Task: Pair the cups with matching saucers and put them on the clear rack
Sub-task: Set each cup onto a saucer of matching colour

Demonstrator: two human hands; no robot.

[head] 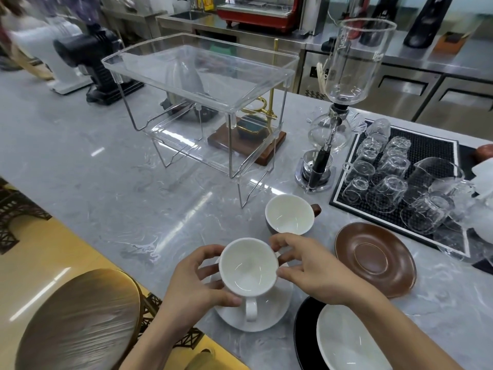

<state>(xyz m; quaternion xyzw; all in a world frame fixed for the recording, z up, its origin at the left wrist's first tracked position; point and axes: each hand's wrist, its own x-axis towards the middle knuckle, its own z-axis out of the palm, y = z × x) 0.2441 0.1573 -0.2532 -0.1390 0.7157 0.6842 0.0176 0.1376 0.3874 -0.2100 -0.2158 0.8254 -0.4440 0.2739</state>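
A white cup (248, 265) with its handle toward me sits over a white saucer (269, 313) near the counter's front edge. My left hand (194, 284) grips the cup's left rim and base. On the right rim rest the fingertips of my right hand (309, 268). Just behind stands a brown cup (289, 214) with a white inside, alone on the counter. A brown saucer (374, 259) lies bare to its right. At the front right a black-outside cup (346, 343) with a white inside rests on a black saucer (302, 332). The clear two-tier rack (197, 76) stands behind, both tiers bare.
A glass siphon coffee maker (344, 102) stands right of the rack. A black mat (426, 156) with several upturned glasses fills the right side. Behind the rack are a wooden drip stand (248, 140) and grinders (101, 65). A wooden stool (77, 321) stands at my left.
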